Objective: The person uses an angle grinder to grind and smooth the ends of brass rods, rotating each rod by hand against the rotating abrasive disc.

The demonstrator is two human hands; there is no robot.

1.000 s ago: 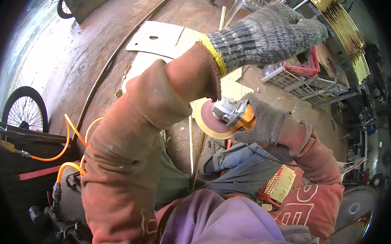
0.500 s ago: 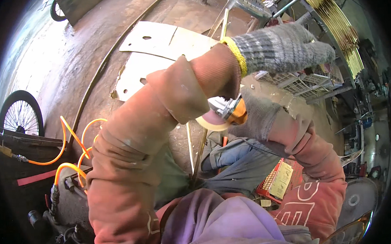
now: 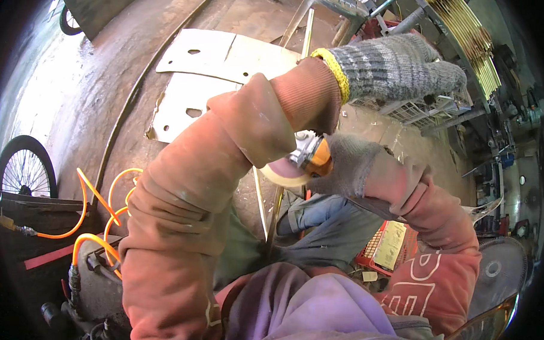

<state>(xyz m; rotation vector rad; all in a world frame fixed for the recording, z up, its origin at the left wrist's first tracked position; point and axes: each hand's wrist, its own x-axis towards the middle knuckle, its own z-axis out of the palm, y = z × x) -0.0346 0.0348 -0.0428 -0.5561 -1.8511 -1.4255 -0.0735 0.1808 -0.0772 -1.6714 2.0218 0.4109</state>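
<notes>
My left hand [image 3: 394,68], in a grey knitted glove with a yellow cuff, reaches across to the upper right. Its fingers look curled, and whatever they may hold is hidden behind the glove. Below that wrist, my right hand [image 3: 350,164], also in a grey glove, is closed around an angle grinder. The grinder [image 3: 318,157] has an orange body, a silver head and a pale round disc [image 3: 286,172] that points left. My left sleeve covers part of the disc's upper edge.
White sheets with cut holes [image 3: 220,58] lie on the floor ahead. Orange hose [image 3: 82,221] coils at left near a spoked wheel [image 3: 25,169]. Yellowish metal tubes [image 3: 459,34] stand at the upper right, above a wire crate [image 3: 428,109]. A red basket [image 3: 370,250] sits by my right leg.
The grinder and my right hand have shifted a little left and down. My left hand stays nearly in place, while the background has slid slightly left.
</notes>
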